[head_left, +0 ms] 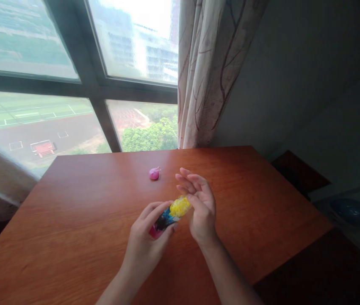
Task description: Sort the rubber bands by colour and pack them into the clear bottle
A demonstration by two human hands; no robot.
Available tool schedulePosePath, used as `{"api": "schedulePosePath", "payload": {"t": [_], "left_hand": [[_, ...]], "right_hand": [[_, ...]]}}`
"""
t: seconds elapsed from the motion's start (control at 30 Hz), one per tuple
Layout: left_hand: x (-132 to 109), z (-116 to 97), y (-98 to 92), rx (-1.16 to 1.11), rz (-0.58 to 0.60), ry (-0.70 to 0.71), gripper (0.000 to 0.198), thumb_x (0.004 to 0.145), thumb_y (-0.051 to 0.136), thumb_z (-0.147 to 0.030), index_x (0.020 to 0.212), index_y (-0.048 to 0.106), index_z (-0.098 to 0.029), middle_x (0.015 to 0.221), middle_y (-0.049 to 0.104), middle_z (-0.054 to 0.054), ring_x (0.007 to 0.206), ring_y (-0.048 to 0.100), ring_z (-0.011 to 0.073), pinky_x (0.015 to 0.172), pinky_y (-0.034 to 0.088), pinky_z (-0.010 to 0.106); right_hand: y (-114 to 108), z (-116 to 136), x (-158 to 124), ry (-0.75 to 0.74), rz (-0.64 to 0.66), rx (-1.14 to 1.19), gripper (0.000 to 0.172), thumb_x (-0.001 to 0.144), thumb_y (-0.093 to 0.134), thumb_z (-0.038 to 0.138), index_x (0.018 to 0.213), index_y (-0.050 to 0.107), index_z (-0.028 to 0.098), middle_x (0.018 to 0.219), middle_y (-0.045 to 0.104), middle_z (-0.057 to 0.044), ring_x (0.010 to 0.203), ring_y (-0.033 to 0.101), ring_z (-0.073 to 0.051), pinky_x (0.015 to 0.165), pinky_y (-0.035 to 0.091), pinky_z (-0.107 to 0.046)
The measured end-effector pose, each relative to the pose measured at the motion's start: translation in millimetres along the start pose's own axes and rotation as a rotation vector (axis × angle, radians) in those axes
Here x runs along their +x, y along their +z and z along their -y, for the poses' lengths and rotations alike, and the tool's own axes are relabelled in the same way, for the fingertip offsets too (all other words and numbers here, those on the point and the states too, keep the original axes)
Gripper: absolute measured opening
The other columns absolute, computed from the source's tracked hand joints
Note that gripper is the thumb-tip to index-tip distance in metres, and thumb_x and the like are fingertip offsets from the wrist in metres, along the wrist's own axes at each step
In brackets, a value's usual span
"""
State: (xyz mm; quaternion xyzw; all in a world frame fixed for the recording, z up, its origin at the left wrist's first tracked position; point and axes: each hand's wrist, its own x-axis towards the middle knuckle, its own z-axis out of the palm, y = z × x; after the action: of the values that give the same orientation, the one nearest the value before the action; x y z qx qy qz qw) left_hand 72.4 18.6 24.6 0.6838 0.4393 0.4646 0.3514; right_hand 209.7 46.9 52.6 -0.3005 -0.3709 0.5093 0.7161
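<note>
A small cylinder-like item (166, 218), coloured pink, black, blue and yellow, is tilted above the wooden table (87, 237). My left hand (146, 228) is wrapped round its lower pink and black end, thumb along the near side. Beside its yellow upper end is my right hand (202, 205), with fingers spread and raised and the thumb side near or touching the yellow part. What exactly the item is cannot be made out. Farther back on the table lies a small round pink object (154, 173) with a thin tuft on top.
Behind the table stands a window (94, 89) with a dark frame. A patterned curtain (205, 72) hangs at its right, and another cloth is at the left edge. On the lower right, a blue object (351, 212) shows dimly beyond the table.
</note>
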Motion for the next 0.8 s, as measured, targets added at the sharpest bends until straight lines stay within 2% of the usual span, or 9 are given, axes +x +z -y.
{"api": "schedulePosePath", "payload": {"t": [0.07, 0.13, 0.2, 0.27, 0.47, 0.57, 0.67, 0.73, 0.8], "left_hand": [[0.1, 1.1, -0.9, -0.017, -0.014, 0.006, 0.034, 0.084, 0.065, -0.017, 0.117, 0.063, -0.023, 0.11, 0.063, 0.006, 0.096, 0.064, 0.0186, 0.082, 0.052, 0.027], [0.8, 2.3, -2.8, -0.015, -0.02, 0.026, 0.035, 0.084, 0.065, -0.016, 0.118, 0.063, -0.023, 0.111, 0.063, 0.006, 0.097, 0.064, 0.0188, 0.082, 0.052, 0.027], [1.8, 3.4, -5.2, -0.003, -0.025, 0.051, 0.035, 0.083, 0.066, -0.015, 0.117, 0.064, -0.024, 0.112, 0.063, 0.006, 0.099, 0.063, 0.0191, 0.084, 0.052, 0.027], [2.7, 4.6, -7.8, -0.006, -0.036, 0.061, 0.035, 0.082, 0.067, -0.015, 0.116, 0.064, -0.024, 0.113, 0.063, 0.006, 0.1, 0.063, 0.0193, 0.085, 0.052, 0.027], [1.9, 8.8, -9.0, -0.127, -0.03, 0.007, 0.037, 0.085, 0.067, -0.019, 0.12, 0.062, -0.028, 0.116, 0.062, 0.005, 0.105, 0.061, 0.0199, 0.089, 0.051, 0.029], [1.6, 10.0, -7.7, -0.202, -0.001, -0.035, 0.035, 0.086, 0.067, -0.021, 0.12, 0.063, -0.028, 0.117, 0.063, 0.005, 0.106, 0.062, 0.0198, 0.091, 0.05, 0.029], [3.2, 9.6, -10.4, -0.289, -0.02, -0.109, 0.035, 0.084, 0.069, -0.022, 0.119, 0.063, -0.025, 0.117, 0.064, 0.005, 0.105, 0.063, 0.0195, 0.091, 0.05, 0.029], [5.1, 9.0, -15.2, -0.344, -0.073, -0.166, 0.036, 0.082, 0.071, -0.024, 0.117, 0.064, -0.023, 0.115, 0.066, 0.005, 0.104, 0.063, 0.0198, 0.092, 0.051, 0.029], [7.2, 8.8, -21.5, -0.369, -0.148, -0.224, 0.038, 0.079, 0.074, -0.026, 0.116, 0.065, -0.022, 0.113, 0.068, 0.005, 0.104, 0.064, 0.0204, 0.092, 0.051, 0.03]], "right_hand": [[-2.7, -0.9, 1.6, 0.102, 0.093, 0.044, 0.035, 0.076, 0.057, 0.008, 0.105, 0.066, 0.024, 0.131, 0.062, -0.005, 0.125, 0.054, -0.022, 0.103, 0.042, -0.039], [-4.8, -0.6, 4.1, 0.258, 0.201, 0.11, 0.038, 0.073, 0.058, 0.008, 0.105, 0.067, 0.025, 0.133, 0.06, -0.005, 0.129, 0.05, -0.022, 0.105, 0.04, -0.039], [-5.8, 1.7, 6.9, 0.413, 0.302, 0.16, 0.038, 0.072, 0.059, 0.008, 0.104, 0.069, 0.024, 0.131, 0.062, -0.005, 0.126, 0.052, -0.022, 0.105, 0.04, -0.039], [-5.5, 5.6, 9.5, 0.486, 0.339, 0.159, 0.034, 0.071, 0.06, 0.008, 0.1, 0.071, 0.023, 0.124, 0.066, -0.006, 0.122, 0.055, -0.022, 0.105, 0.04, -0.038], [0.0, 21.0, 15.5, 0.405, 0.279, 0.007, 0.028, 0.071, 0.063, 0.009, 0.093, 0.072, 0.023, 0.108, 0.07, -0.003, 0.108, 0.061, -0.019, 0.098, 0.043, -0.034], [0.8, 28.7, 17.6, 0.384, 0.314, -0.025, 0.028, 0.071, 0.062, 0.01, 0.094, 0.071, 0.023, 0.109, 0.07, -0.003, 0.109, 0.061, -0.019, 0.099, 0.043, -0.035], [-8.0, 30.6, 22.8, 0.344, 0.328, -0.096, 0.027, 0.078, 0.058, 0.018, 0.102, 0.068, 0.024, 0.115, 0.068, -0.004, 0.113, 0.059, -0.021, 0.099, 0.044, -0.038], [-21.1, 25.5, 28.5, 0.32, 0.327, -0.368, 0.027, 0.083, 0.055, 0.026, 0.108, 0.065, 0.024, 0.119, 0.065, -0.006, 0.111, 0.059, -0.021, 0.096, 0.046, -0.039], [-37.0, 16.7, 34.0, 0.313, 0.36, -0.773, 0.034, 0.081, 0.06, 0.033, 0.113, 0.063, 0.022, 0.121, 0.062, -0.008, 0.109, 0.058, -0.022, 0.095, 0.046, -0.039]]}}
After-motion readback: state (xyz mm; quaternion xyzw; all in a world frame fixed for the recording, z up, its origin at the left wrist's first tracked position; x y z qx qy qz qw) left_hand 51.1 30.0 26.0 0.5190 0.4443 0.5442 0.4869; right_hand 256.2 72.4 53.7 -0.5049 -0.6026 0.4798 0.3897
